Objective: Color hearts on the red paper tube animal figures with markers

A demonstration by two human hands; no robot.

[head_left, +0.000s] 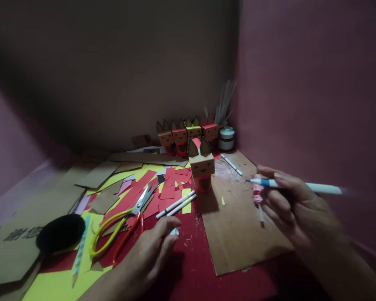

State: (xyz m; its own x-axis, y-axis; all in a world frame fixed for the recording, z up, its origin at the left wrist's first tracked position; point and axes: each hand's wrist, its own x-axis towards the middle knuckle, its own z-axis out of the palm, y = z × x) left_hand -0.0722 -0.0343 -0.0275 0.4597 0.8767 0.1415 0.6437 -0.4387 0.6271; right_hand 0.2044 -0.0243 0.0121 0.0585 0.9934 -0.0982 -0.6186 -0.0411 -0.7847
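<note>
My right hand (293, 211) is closed on a white marker with a blue band (301, 184), held level with its tip pointing left. A small pink thing (257, 194) shows by its lower fingers. My left hand (152, 253) rests low on the red surface, its fingertips pinching a small white cap (174, 231). Between the hands, further back, a paper fox figure (201, 166) with a brown box head, two pointed ears and a red cylinder body stands upright at the edge of a cardboard sheet (238, 234).
Several similar figures (186, 136) line the back wall beside a small white jar (227, 138) and a bunch of sticks. Red and yellow paper scraps (163, 184), scissors (128, 221), two white pens (176, 204), a black round object (61, 232) and cardboard pieces lie at left.
</note>
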